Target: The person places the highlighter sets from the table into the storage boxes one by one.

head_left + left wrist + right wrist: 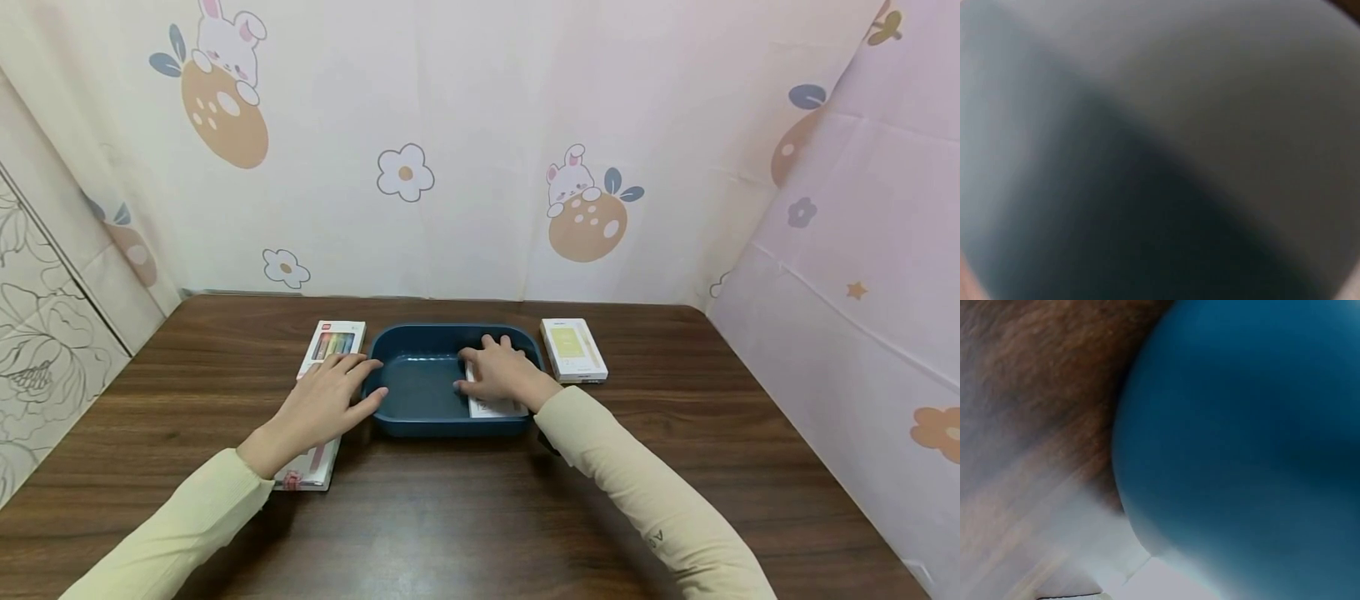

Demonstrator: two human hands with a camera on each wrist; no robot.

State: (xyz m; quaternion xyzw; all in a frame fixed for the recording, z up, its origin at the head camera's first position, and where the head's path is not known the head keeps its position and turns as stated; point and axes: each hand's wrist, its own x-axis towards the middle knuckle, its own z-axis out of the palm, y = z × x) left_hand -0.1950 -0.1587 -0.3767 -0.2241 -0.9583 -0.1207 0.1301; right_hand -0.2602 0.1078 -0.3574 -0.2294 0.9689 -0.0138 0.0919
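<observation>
From the head camera, a dark blue tray (450, 428) stands on the brown desk (420, 517), closer to the far edge than the near one and about midway between the left and right edges. The right hand (498, 371) reaches over the tray's right edge with its fingers spread over a white box (495, 408), which lies inside along that end; whether the fingers grip it, I cannot tell. The left hand (318, 408) is loosely spread at the tray's left edge, fingertips at the rim. Partly under it, a white pack with coloured pens pictured (333, 344) points toward the desk's far edge, and a white end with a pink-red pattern (311, 468) shows on the near side; the hand hides whether they are one piece. Just beyond the tray's right edge lies a white box with a yellow-green label (572, 348).

From the left wrist, only blurred dark surfaces show.

From the right wrist, the tray's blue wall fills the right side, with the blurred desk at left
</observation>
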